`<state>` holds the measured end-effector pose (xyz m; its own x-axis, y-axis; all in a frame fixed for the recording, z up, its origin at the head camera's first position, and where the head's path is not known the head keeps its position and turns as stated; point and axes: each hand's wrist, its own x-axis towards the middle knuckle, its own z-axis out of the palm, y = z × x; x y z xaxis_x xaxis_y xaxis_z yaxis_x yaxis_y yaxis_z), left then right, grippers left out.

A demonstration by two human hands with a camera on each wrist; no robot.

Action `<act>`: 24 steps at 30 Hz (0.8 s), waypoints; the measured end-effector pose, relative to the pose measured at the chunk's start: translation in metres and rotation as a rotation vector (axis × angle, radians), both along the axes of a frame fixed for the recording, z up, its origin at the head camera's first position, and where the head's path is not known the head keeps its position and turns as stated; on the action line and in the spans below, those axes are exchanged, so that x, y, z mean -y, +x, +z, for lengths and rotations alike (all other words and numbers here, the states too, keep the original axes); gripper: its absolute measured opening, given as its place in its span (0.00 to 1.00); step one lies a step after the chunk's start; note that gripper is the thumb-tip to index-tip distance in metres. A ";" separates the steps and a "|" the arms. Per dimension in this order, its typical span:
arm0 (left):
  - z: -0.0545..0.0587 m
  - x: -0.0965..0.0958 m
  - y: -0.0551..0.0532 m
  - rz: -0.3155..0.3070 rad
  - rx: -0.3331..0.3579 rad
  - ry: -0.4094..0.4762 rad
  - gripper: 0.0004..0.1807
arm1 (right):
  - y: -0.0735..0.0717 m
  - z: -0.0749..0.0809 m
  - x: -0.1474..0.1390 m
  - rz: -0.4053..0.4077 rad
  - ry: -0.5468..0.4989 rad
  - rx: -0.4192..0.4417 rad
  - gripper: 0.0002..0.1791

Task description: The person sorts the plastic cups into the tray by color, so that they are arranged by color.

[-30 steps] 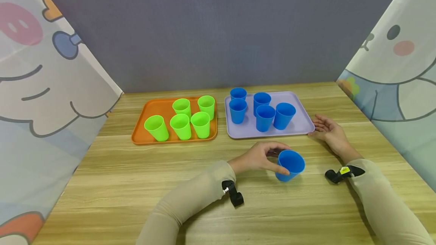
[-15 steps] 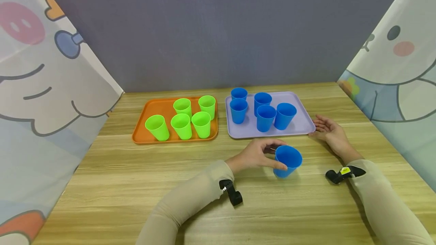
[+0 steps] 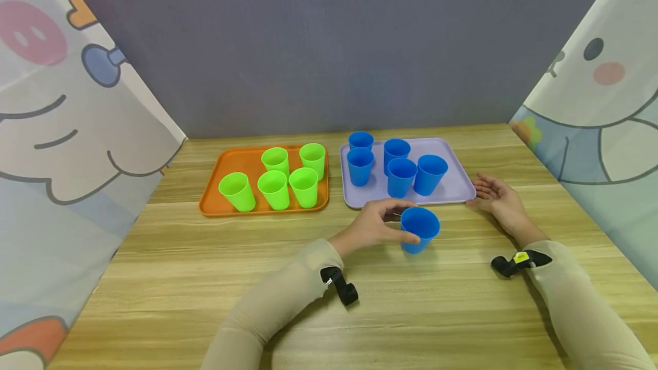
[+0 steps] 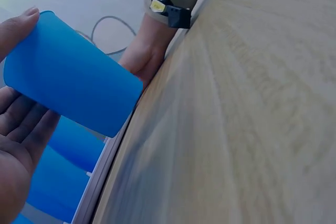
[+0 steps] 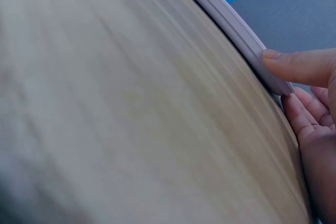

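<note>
My left hand (image 3: 377,224) grips a blue cup (image 3: 422,232) by its side, thumb in front and fingers behind, in front of the light purple tray (image 3: 457,184). In the left wrist view the held cup (image 4: 73,74) hides part of that tray's edge. Its mouth faces up in the head view; whether its base touches the table cannot be told. My right hand (image 3: 501,204) is at the tray's front right corner. The right wrist view has its thumb (image 5: 299,66) on the tray rim (image 5: 231,22) and its fingers at the corner. Several blue cups (image 3: 401,179) stand on this tray.
To the left, an orange tray (image 3: 213,196) bears several green cups (image 3: 274,190). A grey panel (image 3: 329,44) rises behind the wooden table (image 3: 216,278). Printed cartoon cloths (image 3: 77,130) hang at both sides.
My left hand has carried the blue cup to the left and away from me, closer to the purple tray. My right hand stays at the tray corner.
</note>
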<state>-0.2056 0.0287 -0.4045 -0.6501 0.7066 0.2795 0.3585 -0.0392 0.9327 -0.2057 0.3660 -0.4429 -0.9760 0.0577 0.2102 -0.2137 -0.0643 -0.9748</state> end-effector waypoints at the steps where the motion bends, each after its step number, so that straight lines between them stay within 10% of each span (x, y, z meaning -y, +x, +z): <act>1: 0.000 0.002 -0.001 0.010 -0.001 0.006 0.30 | 0.000 0.000 0.000 0.001 -0.004 0.000 0.39; 24: -0.004 0.031 -0.020 0.239 0.056 0.071 0.29 | 0.000 -0.001 -0.002 0.013 -0.047 -0.006 0.38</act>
